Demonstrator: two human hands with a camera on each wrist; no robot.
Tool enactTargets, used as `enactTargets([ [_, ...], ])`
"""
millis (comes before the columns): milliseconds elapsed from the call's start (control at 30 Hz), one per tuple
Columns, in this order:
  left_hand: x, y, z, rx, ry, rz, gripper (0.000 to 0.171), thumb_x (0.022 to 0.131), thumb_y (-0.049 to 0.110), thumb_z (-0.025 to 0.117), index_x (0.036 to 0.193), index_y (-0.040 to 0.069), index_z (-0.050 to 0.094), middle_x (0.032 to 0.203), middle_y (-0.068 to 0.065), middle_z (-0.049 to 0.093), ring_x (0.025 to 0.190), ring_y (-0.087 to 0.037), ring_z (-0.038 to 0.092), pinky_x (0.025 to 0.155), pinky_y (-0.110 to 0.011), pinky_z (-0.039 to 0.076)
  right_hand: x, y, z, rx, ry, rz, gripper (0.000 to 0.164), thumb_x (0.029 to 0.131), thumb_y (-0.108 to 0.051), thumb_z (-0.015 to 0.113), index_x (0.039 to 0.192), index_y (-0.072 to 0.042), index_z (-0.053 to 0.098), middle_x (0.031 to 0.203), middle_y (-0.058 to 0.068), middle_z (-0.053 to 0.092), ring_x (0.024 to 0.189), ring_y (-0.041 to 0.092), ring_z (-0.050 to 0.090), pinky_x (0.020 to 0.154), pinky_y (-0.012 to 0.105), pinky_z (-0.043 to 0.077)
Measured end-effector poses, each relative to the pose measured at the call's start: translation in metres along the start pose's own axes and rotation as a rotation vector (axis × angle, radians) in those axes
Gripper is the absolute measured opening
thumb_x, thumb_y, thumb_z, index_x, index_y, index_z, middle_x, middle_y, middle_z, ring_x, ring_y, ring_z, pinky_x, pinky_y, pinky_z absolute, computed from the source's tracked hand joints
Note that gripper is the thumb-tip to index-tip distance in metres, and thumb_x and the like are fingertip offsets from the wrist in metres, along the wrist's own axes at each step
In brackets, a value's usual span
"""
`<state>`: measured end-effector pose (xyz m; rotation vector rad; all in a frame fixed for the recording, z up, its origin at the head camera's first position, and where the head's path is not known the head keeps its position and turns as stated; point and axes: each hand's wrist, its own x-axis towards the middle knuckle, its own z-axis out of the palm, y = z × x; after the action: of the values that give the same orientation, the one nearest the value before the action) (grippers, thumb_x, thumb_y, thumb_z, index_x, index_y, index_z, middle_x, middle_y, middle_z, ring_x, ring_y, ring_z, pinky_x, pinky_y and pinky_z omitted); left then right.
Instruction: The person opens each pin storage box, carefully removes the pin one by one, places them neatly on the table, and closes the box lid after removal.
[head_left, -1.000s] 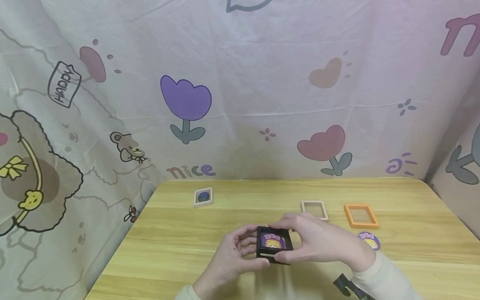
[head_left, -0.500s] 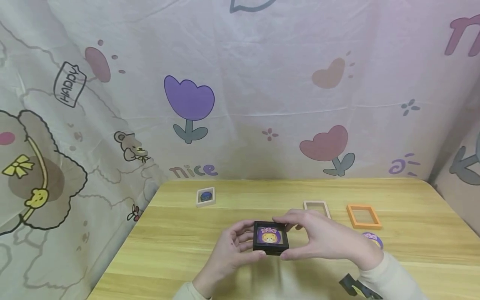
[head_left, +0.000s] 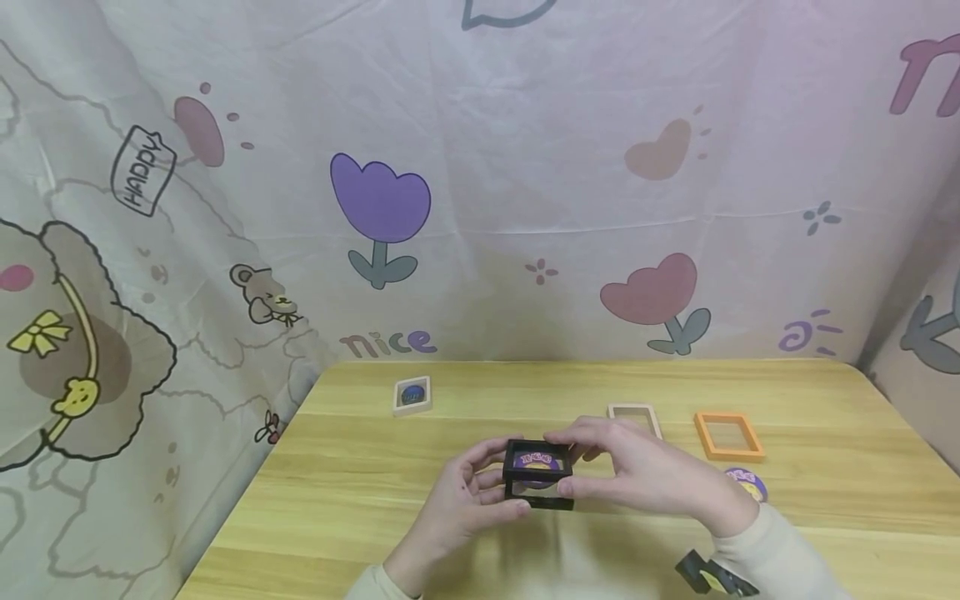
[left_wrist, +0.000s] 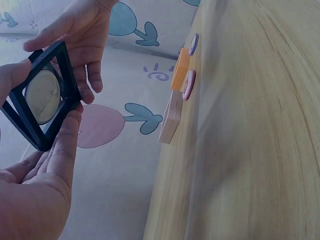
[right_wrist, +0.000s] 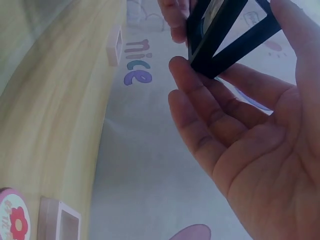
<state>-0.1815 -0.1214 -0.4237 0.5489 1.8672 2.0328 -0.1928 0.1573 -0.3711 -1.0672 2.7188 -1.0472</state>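
Observation:
Both hands hold a small square black display frame [head_left: 540,502] above the table's near middle. Its two halves stand apart in a V, seen edge-on in the right wrist view. Between them sits a round purple badge [head_left: 536,460] with pink lettering and a yellow animal; its pale back [left_wrist: 43,97] faces the left wrist camera. The left hand [head_left: 461,508] grips the frame's left side, thumb at the lower front corner. The right hand [head_left: 645,479] pinches the right side of the upper half between thumb and fingers. Its fingers partly cover the frame's right edge.
A white frame with a blue badge [head_left: 412,395] lies at the back left. A pale frame [head_left: 632,407], an orange frame [head_left: 730,454] and a purple badge [head_left: 746,482] lie to the right. A flower badge [right_wrist: 17,222] shows in the right wrist view. Patterned cloth hangs behind the table.
The black frame was tilted, then turned face-on toward the head camera. Now its upper half is swung up from the lower one, with a wider gap in front.

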Motion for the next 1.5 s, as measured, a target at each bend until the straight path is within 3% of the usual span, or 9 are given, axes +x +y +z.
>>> enactTargets([
  [367,0.001,0.001,0.0,0.021,0.002,-0.008,0.082,0.085,-0.001,0.085,0.156,-0.007,0.044,0.144,-0.017,0.062,0.114,-0.02,0.076,0.099,-0.034,0.064,0.003,0.007,-0.001,0.113,-0.001,-0.036,0.042,0.107,-0.039,0.067,0.139,-0.013,0.07,0.116,-0.012,0.074,0.101,0.0,0.068,0.087,0.027,0.059],
  [500,0.002,0.001,0.0,0.037,0.004,-0.028,0.084,0.083,-0.003,0.086,0.156,-0.004,0.045,0.133,-0.012,0.066,0.104,-0.017,0.077,0.094,-0.033,0.066,0.004,0.009,0.0,0.138,0.001,-0.025,0.039,0.109,-0.035,0.064,0.14,-0.011,0.07,0.116,-0.01,0.075,0.101,0.001,0.067,0.084,0.026,0.058],
  [700,0.001,0.002,-0.001,0.043,-0.005,-0.059,0.091,0.079,-0.004,0.087,0.159,0.003,0.043,0.122,-0.004,0.067,0.083,-0.008,0.071,0.082,-0.026,0.066,0.008,0.014,0.003,0.153,0.017,-0.034,0.037,0.112,-0.028,0.058,0.139,-0.007,0.07,0.122,-0.003,0.078,0.106,0.005,0.069,0.091,0.028,0.061],
  [867,0.001,0.002,-0.001,0.058,-0.01,-0.071,0.095,0.078,-0.005,0.087,0.16,0.005,0.04,0.119,-0.001,0.068,0.077,-0.005,0.067,0.076,-0.022,0.064,0.009,0.016,0.004,0.178,0.019,-0.02,0.035,0.114,-0.027,0.054,0.139,-0.009,0.07,0.127,0.0,0.078,0.111,0.011,0.073,0.093,0.029,0.061],
  [1233,0.001,-0.001,-0.001,0.033,-0.037,-0.039,0.102,0.079,-0.007,0.084,0.164,0.0,0.027,0.117,-0.002,0.07,0.079,-0.006,0.069,0.078,-0.021,0.062,0.012,0.018,0.003,0.288,0.008,-0.003,0.033,0.115,-0.023,0.048,0.124,-0.008,0.076,0.105,-0.003,0.079,0.095,0.011,0.072,0.084,0.027,0.062],
  [1500,0.0,0.0,-0.001,0.047,-0.032,-0.075,0.106,0.079,-0.006,0.085,0.166,0.004,0.026,0.117,-0.001,0.07,0.081,-0.007,0.07,0.081,-0.023,0.063,0.013,0.022,0.005,0.297,0.018,0.021,0.034,0.116,-0.025,0.046,0.114,-0.009,0.076,0.095,-0.006,0.076,0.092,0.016,0.071,0.083,0.026,0.062],
])
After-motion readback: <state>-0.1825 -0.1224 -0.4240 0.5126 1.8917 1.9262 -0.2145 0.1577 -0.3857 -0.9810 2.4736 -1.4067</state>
